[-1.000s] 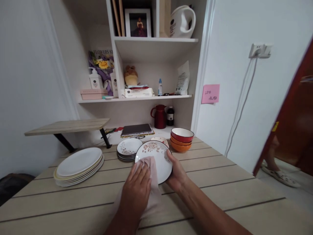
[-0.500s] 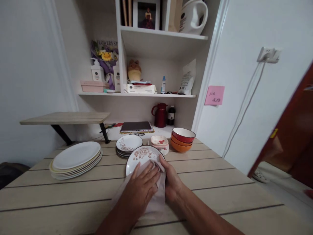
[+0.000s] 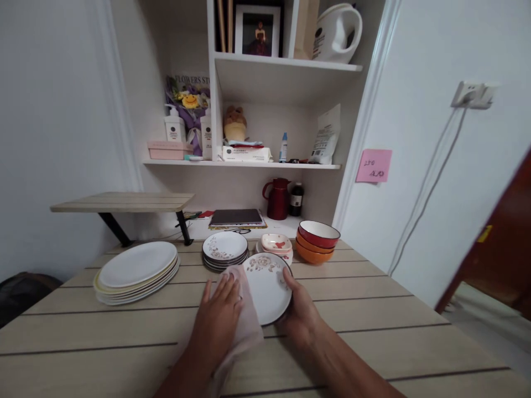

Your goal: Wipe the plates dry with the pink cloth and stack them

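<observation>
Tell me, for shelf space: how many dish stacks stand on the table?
4: big plates left, floral plates mid-back, small dishes beside those, bowls right. None seems hidden.

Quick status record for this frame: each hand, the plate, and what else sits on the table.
left hand: flat on the pink cloth, pressing it to the left side of the floral plate
right hand: grips the plate's right rim
plate pose: tilted toward the camera, over the table
behind it: stack of small plates, small dishes, red and orange bowls
far left: stack of large plates
</observation>
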Tool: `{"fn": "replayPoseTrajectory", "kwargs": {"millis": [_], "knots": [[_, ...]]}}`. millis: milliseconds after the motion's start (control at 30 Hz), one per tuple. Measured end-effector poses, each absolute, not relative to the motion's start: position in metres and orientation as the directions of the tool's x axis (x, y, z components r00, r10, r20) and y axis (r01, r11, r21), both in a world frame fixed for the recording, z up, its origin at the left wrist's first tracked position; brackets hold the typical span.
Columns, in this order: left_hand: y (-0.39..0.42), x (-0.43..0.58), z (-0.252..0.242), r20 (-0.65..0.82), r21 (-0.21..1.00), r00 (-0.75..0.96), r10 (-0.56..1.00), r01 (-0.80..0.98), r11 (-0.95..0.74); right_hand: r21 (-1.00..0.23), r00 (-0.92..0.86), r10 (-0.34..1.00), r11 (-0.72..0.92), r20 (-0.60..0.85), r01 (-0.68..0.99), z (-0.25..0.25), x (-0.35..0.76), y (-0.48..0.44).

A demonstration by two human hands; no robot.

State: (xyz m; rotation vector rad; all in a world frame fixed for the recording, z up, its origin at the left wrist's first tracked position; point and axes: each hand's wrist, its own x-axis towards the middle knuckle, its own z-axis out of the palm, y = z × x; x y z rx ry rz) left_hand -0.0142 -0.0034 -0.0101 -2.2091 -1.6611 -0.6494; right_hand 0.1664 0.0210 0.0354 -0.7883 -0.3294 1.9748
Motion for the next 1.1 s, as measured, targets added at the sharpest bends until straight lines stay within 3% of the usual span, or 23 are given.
{"fn": "replayPoseTrajectory", "kwargs": {"millis": [100, 200, 333, 467, 567, 633, 1100], "knots": [[-0.013, 0.005, -0.007, 0.558, 0.005, 0.362, 0.747, 0.899, -0.439, -0.534, -0.317, 0.871, -0.483, -0.375, -0.694, 0.037, 0.174, 0.027], [-0.02, 0.021, -0.002, 0.597, -0.044, 0.46, 0.657, 0.837, -0.545, -0.52, -0.423, 0.843, -0.539, -0.333, -0.663, 0.031, 0.168, 0.021], [-0.017, 0.015, 0.003, 0.563, -0.003, 0.452, 0.693, 0.839, -0.544, -0.489, -0.591, 0.718, -0.689, -0.367, -0.534, 0.023, 0.15, 0.003], [-0.006, -0.019, 0.005, 0.547, 0.285, 0.162, 0.822, 0.886, -0.364, -0.528, -0.572, 0.751, -0.649, -0.331, -0.547, 0.023, 0.142, -0.005], [-0.001, -0.044, 0.006, 0.491, 0.639, -0.152, 0.858, 0.732, -0.235, -0.537, -0.577, 0.745, -0.654, -0.336, -0.533, 0.022, 0.143, -0.004], [0.0, -0.054, 0.006, 0.431, 0.743, -0.248, 0.868, 0.643, -0.185, -0.541, -0.582, 0.742, -0.656, -0.334, -0.526, 0.022, 0.145, -0.003], [-0.016, -0.061, 0.007, 0.466, 0.712, -0.304, 0.831, 0.687, -0.148, -0.511, -0.47, 0.811, -0.584, -0.348, -0.631, 0.024, 0.165, 0.023]]}}
